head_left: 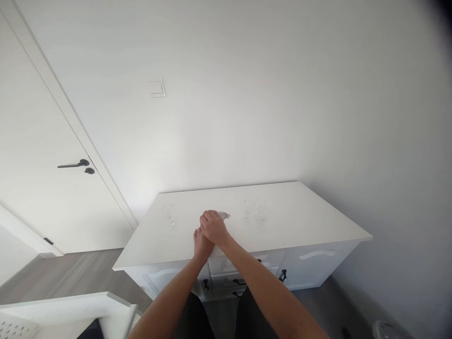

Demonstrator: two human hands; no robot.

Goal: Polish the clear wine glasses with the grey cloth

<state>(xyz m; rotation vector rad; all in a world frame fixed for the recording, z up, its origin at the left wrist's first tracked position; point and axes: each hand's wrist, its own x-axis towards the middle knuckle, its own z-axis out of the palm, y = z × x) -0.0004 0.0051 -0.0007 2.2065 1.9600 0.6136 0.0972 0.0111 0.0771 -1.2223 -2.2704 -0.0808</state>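
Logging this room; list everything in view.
Wall: 1+, white, background
Switch: 1, white, wall
Door: 1, white, left
Handle, lock knob: 2, black, door
Fitting: 1, black, lower left
Cabinet: 1, white, centre
Cabinet pulls: 5+, black, front
Marks: several, greyish, cabinet top
Pale item: 1, whitish, cabinet top
Furniture: 1, white, bottom left
Dark item: 1, black, bottom left
Floor: 1, grey, below
Unclear object: 1, pale, bottom right
Legs: 2, dark-clad, bottom
Arms: 2, bare, centre
Left hand, right hand: 2, bare, right uppermost

White cabinet point(300, 216), black handles point(283, 275), grey wood-grain floor point(84, 268)
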